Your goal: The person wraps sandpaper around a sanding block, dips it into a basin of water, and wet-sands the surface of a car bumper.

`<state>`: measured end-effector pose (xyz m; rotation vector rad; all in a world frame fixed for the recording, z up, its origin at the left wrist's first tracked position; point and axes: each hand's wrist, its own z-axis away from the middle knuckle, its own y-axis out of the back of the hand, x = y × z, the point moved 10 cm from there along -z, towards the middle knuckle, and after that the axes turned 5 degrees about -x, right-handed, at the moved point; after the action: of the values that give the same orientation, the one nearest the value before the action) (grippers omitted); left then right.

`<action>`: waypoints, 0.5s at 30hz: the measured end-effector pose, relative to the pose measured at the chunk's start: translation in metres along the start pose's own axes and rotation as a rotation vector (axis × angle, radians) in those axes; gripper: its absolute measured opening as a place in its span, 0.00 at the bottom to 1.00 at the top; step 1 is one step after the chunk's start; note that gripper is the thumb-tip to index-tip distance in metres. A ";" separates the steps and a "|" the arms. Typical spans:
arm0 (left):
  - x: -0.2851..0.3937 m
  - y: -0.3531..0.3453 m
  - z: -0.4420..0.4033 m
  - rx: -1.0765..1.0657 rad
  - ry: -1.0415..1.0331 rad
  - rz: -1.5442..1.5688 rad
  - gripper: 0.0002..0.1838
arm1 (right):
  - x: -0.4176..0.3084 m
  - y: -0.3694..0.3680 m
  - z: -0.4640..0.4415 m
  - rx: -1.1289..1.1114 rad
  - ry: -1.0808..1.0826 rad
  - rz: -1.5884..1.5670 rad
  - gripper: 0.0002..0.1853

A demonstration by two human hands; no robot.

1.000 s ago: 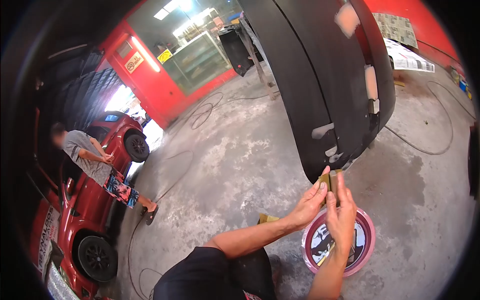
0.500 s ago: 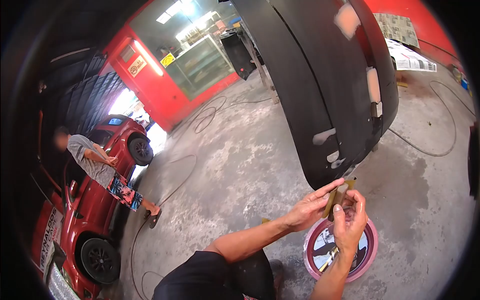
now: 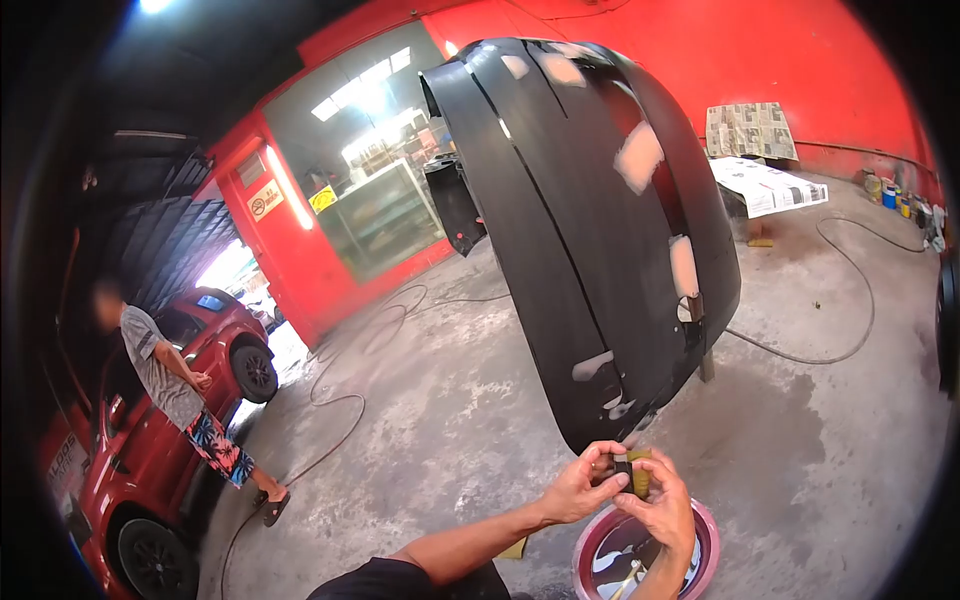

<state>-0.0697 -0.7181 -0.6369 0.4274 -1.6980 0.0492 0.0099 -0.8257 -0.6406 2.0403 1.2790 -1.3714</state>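
In front of me, my left hand [image 3: 580, 488] and my right hand [image 3: 664, 508] are closed together around a small dark sanding block [image 3: 624, 469] with yellow-backed sandpaper [image 3: 641, 482] against it. Fingers cover part of both. Just beyond my hands is the lower end of a black car bumper [image 3: 560, 240], raised off the floor, with pale filler patches [image 3: 640, 157] on it. Below my right wrist stands a pink-rimmed round tub [image 3: 709, 545] holding dark, reflecting liquid and a light stick-like item.
A person [image 3: 165, 365] stands at left beside a red car [image 3: 110, 470]. Hoses [image 3: 340, 440] snake across the concrete floor [image 3: 440, 420]. Newspaper-covered panels [image 3: 770, 185] and several small containers [image 3: 890, 195] sit by the red wall. A yellowish piece [image 3: 514, 549] lies near my left forearm.
My view has tilted up and shows more of the bumper. My fingers have closed further around the block and sandpaper. The person at left now has the head turned differently.
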 end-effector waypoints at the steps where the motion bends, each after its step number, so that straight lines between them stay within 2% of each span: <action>1: -0.001 -0.004 -0.001 -0.011 0.016 0.002 0.23 | 0.020 -0.001 0.002 -0.045 -0.156 -0.144 0.23; 2: -0.001 -0.007 0.000 -0.023 0.034 0.006 0.23 | 0.038 -0.005 0.007 -0.090 -0.314 -0.288 0.22; 4: -0.008 -0.010 -0.001 -0.026 0.067 0.054 0.22 | 0.042 -0.001 0.004 -0.068 -0.273 -0.309 0.20; 7: -0.016 -0.008 -0.002 -0.015 0.041 0.011 0.24 | 0.052 0.003 0.007 -0.086 -0.349 -0.225 0.18; 9: -0.037 -0.015 0.007 -0.259 0.388 -0.187 0.29 | 0.069 0.004 0.014 -0.212 -0.435 -0.172 0.17; 10: -0.025 -0.006 0.008 -0.258 0.388 -0.182 0.29 | 0.072 0.011 0.015 -0.213 -0.438 -0.169 0.17; 12: -0.006 -0.015 0.029 -0.732 0.427 -0.706 0.26 | 0.097 0.020 0.030 -0.363 -0.654 0.030 0.19; 13: -0.002 0.001 0.033 -0.728 0.422 -0.698 0.26 | 0.125 0.036 0.038 -0.354 -0.698 0.243 0.22; 14: -0.004 0.017 0.037 -0.742 0.402 -0.649 0.23 | 0.148 0.041 0.041 -0.361 -0.708 0.248 0.22; 15: -0.009 0.030 0.042 -0.756 0.394 -0.593 0.21 | 0.180 0.044 0.057 -0.493 -0.817 0.505 0.22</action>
<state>-0.1178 -0.6997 -0.6464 0.2996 -1.0426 -0.8600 0.0374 -0.8029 -0.8312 1.1434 0.5927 -1.2588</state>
